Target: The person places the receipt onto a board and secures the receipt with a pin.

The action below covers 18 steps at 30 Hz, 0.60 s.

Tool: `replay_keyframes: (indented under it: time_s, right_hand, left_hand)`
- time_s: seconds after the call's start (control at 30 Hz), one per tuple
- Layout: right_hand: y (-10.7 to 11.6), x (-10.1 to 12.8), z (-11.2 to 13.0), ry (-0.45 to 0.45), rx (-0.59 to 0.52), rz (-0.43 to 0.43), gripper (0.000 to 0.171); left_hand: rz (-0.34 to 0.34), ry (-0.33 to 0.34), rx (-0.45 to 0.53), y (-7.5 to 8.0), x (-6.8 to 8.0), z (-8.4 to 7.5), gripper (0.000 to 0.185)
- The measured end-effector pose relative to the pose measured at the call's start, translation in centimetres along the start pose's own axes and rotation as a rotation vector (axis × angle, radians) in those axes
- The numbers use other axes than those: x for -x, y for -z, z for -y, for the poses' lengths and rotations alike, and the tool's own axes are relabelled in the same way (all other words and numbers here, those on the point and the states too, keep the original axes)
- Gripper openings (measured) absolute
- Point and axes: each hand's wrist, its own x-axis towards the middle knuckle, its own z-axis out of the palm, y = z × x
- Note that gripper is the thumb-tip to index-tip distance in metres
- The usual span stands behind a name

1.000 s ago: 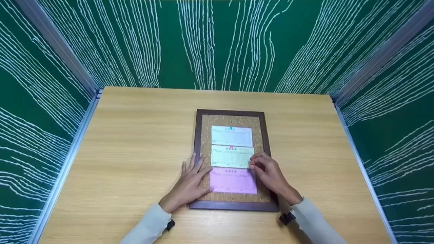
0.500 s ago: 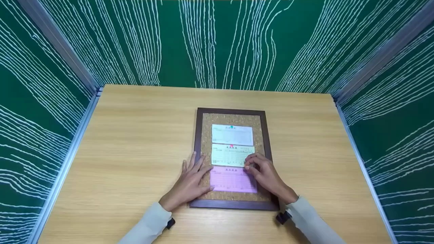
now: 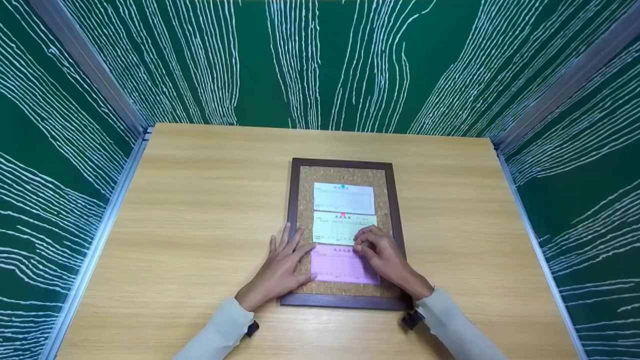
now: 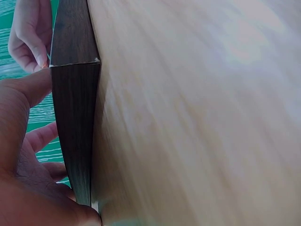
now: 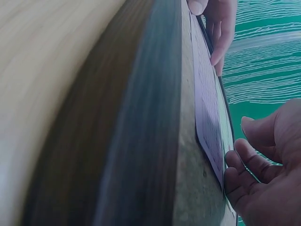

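A framed corkboard (image 3: pixel 342 174) lies on the table with three printed slips in a column. The top pale-blue slip (image 3: pixel 343 200) carries a green push pin (image 3: pixel 343 186), and the middle pale-green slip (image 3: pixel 330 231) a red one (image 3: pixel 343 215). Below them is a pink slip (image 3: pixel 340 267). My left hand (image 3: pixel 277 272) rests spread over the board's left side, touching the pink slip's left edge. With thumb and fingertips my right hand (image 3: pixel 387 257) pinches a small orange push pin (image 4: pixel 45 65), mostly hidden, above the pink slip's upper right part.
The board's dark brown frame (image 3: pixel 345 301) stands up from the wooden table (image 3: pixel 210 200). Green panels (image 3: pixel 340 65) with white wavy lines close off the back and both sides, joined by metal posts (image 3: pixel 95 70).
My right hand has moved left along the border of the green and pink slips with the orange push pin. The left hand has stayed in place on the board.
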Motion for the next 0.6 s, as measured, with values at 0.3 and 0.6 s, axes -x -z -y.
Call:
replay_keyframes:
  time_s: [0.3, 0.6]
  right_hand:
    - [-0.7, -0.4, 0.3, 0.051, 0.019, 0.019, 0.009]
    - [-1.1, -0.7, 0.5, 0.038, 0.073, 0.014, 0.006]
  left_hand:
    - [-0.004, -0.008, -0.006, 0.2, 0.1, -0.1, 0.072]
    - [0.0, 0.012, 0.002, -0.1, 0.0, 0.0, 0.069]
